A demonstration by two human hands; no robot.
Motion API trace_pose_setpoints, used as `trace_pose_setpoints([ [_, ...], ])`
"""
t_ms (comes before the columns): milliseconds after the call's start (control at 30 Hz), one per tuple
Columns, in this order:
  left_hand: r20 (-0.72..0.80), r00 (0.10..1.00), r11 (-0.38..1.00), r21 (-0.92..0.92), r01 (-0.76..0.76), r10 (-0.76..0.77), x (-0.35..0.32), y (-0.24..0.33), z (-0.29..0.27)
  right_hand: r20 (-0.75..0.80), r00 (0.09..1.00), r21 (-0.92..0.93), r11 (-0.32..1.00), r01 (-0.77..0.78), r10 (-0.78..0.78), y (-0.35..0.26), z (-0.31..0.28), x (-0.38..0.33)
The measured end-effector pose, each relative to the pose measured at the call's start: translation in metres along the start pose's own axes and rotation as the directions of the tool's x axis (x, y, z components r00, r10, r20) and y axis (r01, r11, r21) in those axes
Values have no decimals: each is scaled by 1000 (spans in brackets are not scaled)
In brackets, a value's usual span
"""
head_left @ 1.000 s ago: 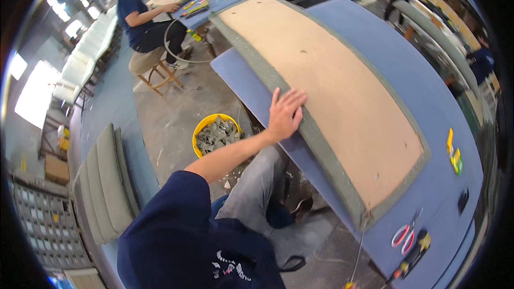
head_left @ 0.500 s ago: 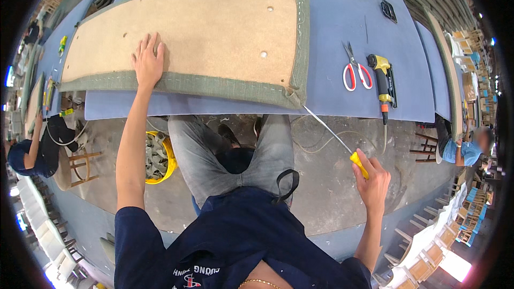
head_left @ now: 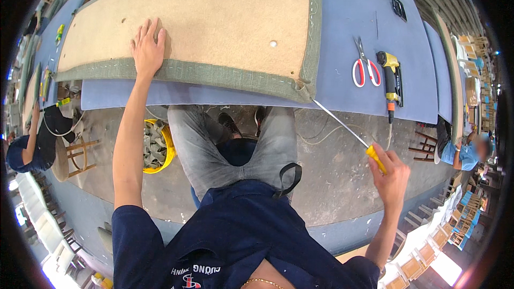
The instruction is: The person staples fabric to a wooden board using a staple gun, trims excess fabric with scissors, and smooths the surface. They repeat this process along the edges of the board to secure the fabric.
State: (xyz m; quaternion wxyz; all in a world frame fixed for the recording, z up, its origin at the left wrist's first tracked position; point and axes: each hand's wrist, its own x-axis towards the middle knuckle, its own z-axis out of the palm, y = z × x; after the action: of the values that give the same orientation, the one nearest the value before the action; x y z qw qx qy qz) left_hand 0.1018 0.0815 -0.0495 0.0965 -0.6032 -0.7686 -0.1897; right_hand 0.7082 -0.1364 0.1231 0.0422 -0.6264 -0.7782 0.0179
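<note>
Far left, another person sits on a wooden stool [head_left: 75,155]. A yellow bucket [head_left: 160,147] of scraps stands on the floor under the blue workbench [head_left: 342,16]. The left hand [head_left: 147,48] lies flat, fingers spread, on the upholstered panel [head_left: 214,16], bare board up, green fabric wrapped over its edges. It looks stiff and fairly heavy; best gripped along the padded edge. The right hand [head_left: 391,176] is closed round a yellow-handled screwdriver [head_left: 348,131], tip at the panel's corner. Scissors [head_left: 364,64] and a staple gun [head_left: 392,77] lie beyond.
</note>
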Motion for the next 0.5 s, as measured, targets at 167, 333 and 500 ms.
trace_pose_setpoints([
  [167, -20, 1000, 1000, 23, -14, 14, -6, -3, 1, 70, 993, -172, 979, 111, -100, -3, -33, 40],
  [333, -67, 995, 997, 31, -77, 79, -8, -1, 2, 67, 991, -165, 978, 125, -115, 13, -21, 41],
  [500, -35, 998, 997, 47, -56, 58, -6, 6, 5, -211, 976, 35, 997, 64, -55, 60, 94, -10],
])
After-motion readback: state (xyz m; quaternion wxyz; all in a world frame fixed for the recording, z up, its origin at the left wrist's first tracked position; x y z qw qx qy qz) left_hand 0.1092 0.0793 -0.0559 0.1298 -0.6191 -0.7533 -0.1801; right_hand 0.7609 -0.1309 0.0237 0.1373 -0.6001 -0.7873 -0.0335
